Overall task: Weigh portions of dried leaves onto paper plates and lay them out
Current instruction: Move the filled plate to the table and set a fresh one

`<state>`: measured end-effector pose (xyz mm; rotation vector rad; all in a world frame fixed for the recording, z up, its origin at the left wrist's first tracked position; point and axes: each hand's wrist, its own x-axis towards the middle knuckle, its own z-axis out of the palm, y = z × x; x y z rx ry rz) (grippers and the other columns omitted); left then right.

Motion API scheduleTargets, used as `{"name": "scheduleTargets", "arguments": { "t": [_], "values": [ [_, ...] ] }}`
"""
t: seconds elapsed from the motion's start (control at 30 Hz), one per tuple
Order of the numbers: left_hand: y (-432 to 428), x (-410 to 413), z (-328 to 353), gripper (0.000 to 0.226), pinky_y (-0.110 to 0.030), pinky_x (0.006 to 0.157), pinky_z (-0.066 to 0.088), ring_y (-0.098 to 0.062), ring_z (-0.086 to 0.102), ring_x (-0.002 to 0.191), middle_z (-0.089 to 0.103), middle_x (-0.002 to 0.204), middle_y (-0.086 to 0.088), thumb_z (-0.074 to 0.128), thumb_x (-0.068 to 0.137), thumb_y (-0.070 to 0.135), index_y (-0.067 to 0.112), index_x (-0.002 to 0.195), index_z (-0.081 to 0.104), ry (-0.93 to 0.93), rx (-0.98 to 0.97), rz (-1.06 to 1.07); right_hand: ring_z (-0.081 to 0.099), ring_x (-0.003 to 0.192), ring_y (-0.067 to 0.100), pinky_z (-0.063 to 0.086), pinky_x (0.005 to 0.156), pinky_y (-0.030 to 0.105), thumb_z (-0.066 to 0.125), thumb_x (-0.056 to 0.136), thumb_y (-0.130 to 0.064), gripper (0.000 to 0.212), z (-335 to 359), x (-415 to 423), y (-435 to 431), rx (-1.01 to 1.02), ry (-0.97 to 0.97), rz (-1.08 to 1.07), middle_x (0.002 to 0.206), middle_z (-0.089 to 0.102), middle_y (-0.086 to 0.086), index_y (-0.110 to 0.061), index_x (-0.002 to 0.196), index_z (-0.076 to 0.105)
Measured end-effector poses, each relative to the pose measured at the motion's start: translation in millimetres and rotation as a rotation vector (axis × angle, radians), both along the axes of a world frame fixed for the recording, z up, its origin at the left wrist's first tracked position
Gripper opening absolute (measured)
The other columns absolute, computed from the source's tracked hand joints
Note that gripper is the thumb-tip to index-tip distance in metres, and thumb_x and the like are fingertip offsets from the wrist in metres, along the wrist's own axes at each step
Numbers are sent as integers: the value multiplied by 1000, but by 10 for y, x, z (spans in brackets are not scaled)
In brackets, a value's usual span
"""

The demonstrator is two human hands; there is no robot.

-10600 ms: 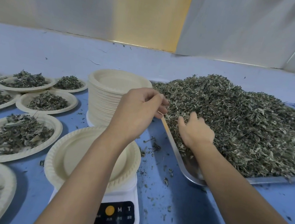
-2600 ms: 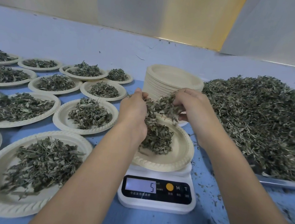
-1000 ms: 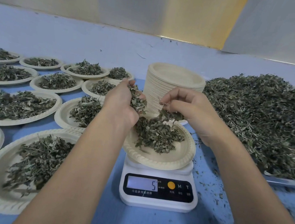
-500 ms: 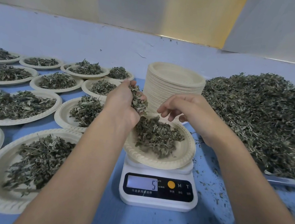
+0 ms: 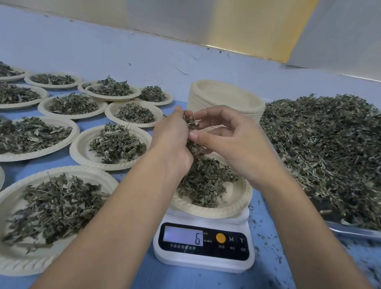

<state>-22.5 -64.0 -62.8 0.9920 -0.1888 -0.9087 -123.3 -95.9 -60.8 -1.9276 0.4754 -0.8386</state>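
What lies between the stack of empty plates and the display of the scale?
The paper plate of dried leaves on the scale, with the left hand and right hand holding more leaves above it (head view).

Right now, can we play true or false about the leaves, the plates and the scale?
The scale shows 6. True.
The plate on the scale is empty. False: it holds a pile of dried leaves.
The left hand holds dried leaves above that plate. True.
The stack of empty plates stands left of the filled plates. False: it stands right of them, beside the big leaf heap.
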Motion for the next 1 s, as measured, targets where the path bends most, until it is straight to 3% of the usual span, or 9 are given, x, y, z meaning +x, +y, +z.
{"name": "scheduleTargets", "arguments": {
  "t": [0.17, 0.33, 0.4, 0.53, 0.6, 0.73, 0.83, 0.93, 1.0],
  "values": [
    [-26, -60, -20, 35, -36, 77, 48, -24, 52, 76, 51, 73, -6, 37, 102, 27, 14, 70, 46, -67, 6, 58, 60, 70, 5, 52, 76, 25, 76, 75, -7, 27, -53, 43, 0, -123, 48, -49, 91, 67, -8, -30, 88, 66],
    [-34, -86, -40, 33, -32, 66, 44, -22, 50, 70, 49, 70, -6, 38, 102, 25, 14, 71, 46, -99, 48, 69, 60, 71, 12, 52, 84, 43, 71, 75, -1, 24, -85, 66, -21, -118, 46, -150, 82, 70, 3, -24, 78, 67],
    [-23, -71, -33, 32, -29, 63, 42, -19, 47, 64, 46, 69, -3, 38, 102, 24, 15, 73, 46, -126, 60, 112, 58, 65, 12, 54, 76, 38, 67, 78, 3, 21, -64, 52, -36, -48, 15, -129, 70, 66, 1, -18, 78, 67],
    [19, 20, -10, 33, -10, 33, 28, -9, 34, 36, 38, 61, 1, 38, 102, 23, 16, 71, 44, -144, 73, 144, 51, 47, 0, 45, 50, 14, 55, 84, 4, 21, 11, -19, -109, 52, -43, -155, 52, 58, -13, -13, 74, 63],
    [38, 50, -2, 34, -12, 34, 26, -7, 30, 27, 38, 58, 2, 39, 102, 25, 16, 70, 44, -144, 77, 132, 47, 43, 0, 39, 45, 13, 51, 85, 3, 23, 38, -55, -140, 91, -48, -167, 49, 55, -12, -11, 71, 61],
    [33, 28, 3, 34, -21, 41, 28, -11, 30, 47, 36, 61, 1, 38, 102, 23, 15, 70, 45, -106, 65, 114, 46, 56, 10, 38, 54, 21, 53, 84, -4, 14, 19, -88, -183, 55, 100, -150, 61, 56, -2, -8, 74, 62],
    [25, -1, -9, 34, -19, 41, 28, -11, 29, 47, 34, 58, 0, 37, 102, 22, 14, 70, 45, -57, 39, 88, 44, 64, 16, 35, 64, 28, 56, 81, -13, 13, -20, -83, -211, 24, 175, -135, 70, 53, 7, -4, 75, 63],
    [25, 13, -14, 34, -20, 42, 29, -11, 31, 48, 35, 58, 0, 37, 103, 23, 13, 71, 46, -20, 20, 61, 52, 65, 6, 41, 66, 21, 55, 79, -17, 21, -29, -84, -218, -18, 234, -127, 66, 63, -10, 1, 76, 66],
    [29, 27, -13, 34, -20, 43, 29, -10, 31, 48, 36, 59, 1, 37, 102, 21, 13, 71, 46, -6, 14, 59, 53, 62, -3, 42, 65, 18, 54, 82, -14, 21, -34, -94, -217, -34, 254, -134, 64, 64, -19, -7, 74, 71]
  ]
}}
